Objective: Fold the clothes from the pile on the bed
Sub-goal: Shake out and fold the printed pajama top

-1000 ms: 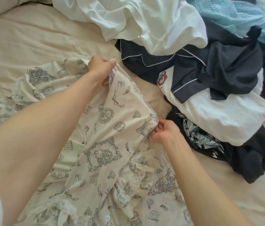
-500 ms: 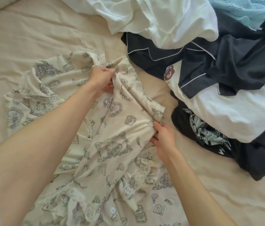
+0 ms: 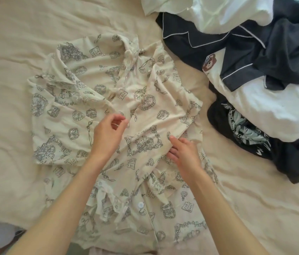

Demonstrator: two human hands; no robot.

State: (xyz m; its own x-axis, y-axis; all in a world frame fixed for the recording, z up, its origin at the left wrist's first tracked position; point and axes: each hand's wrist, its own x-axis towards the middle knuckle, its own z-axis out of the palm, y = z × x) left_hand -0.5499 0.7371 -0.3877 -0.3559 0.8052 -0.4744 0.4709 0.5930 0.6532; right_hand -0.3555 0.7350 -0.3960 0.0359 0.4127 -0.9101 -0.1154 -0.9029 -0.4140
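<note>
A cream pyjama top [image 3: 145, 111] with a grey line-drawing print and white buttons lies crumpled on the bed in front of me, its sleeve laid across the body. Above its middle is my left hand [image 3: 108, 133], fingers loosely curled and holding nothing. My right hand [image 3: 183, 151] lies with its fingers nearly straight at the edge of a fold on the top's right side. The pile of clothes [image 3: 255, 100] sits to the right, apart from both hands.
The pile holds a white garment [image 3: 218, 13], a navy pyjama piece with white piping [image 3: 282, 57], a white shirt with a bear print [image 3: 266, 109] and a black printed garment [image 3: 246, 133]. Beige bedsheet [image 3: 16, 52] spreads to the left. The bed's edge is at the bottom left.
Both hands have let go of the sleeve they held and drawn back toward me. The sleeve now lies on the top's body. My view has shifted so the pile sits further right.
</note>
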